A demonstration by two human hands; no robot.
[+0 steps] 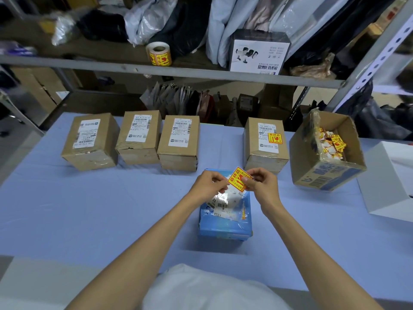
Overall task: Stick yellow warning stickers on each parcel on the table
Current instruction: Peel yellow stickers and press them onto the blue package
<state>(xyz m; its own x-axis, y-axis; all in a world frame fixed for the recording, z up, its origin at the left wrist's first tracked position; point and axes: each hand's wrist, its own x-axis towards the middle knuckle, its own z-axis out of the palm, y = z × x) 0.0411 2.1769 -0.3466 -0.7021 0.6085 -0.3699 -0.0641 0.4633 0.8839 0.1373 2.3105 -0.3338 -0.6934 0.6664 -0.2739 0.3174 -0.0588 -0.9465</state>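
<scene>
Handling: yellow warning sticker (237, 180) judged light, floppy, tacky; best pinched at edges | Look: square, red print | Hands: left hand (210, 183) and right hand (261, 182) each pinched a side | Place: held above blue parcel (225, 222) on table (89, 209), near the person

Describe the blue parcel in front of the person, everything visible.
The blue parcel is a boxy package wrapped in glossy, crinkled blue plastic. It lies flat on the blue table, nearest the person. A white shipping label with barcodes is on its top. Both hands hold a yellow sticker above its far end.
</scene>
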